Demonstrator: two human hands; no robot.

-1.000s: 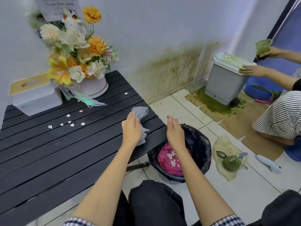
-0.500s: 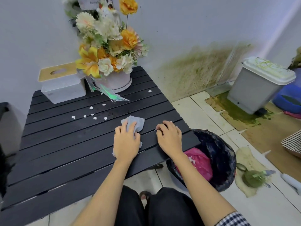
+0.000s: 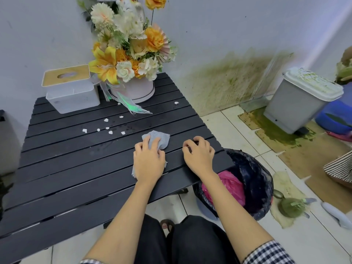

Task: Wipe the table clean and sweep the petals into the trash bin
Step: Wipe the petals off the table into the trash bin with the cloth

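Note:
A black slatted table (image 3: 72,168) carries several small white petals (image 3: 110,132) in a loose cluster left of centre, plus one petal (image 3: 176,103) near the right edge. My left hand (image 3: 149,161) presses flat on a grey cloth (image 3: 160,139) on the table's right part, just right of the cluster. My right hand (image 3: 199,155) rests on the table beside it, fingers curled, holding nothing. A trash bin (image 3: 255,180) lined with a dark bag and holding pink plastic stands on the floor under the table's right edge.
A flower arrangement in a white pot (image 3: 133,90) and a white tissue box (image 3: 70,92) stand at the table's back. A grey lidded bin (image 3: 301,100) sits by the stained wall. Another person's striped clothing (image 3: 341,168) shows at the right, near green-stained rags (image 3: 285,191) on the floor.
My right hand came off the trash bin rim onto the table. My left hand slid the cloth back from the edge onto the table. The view shifted left.

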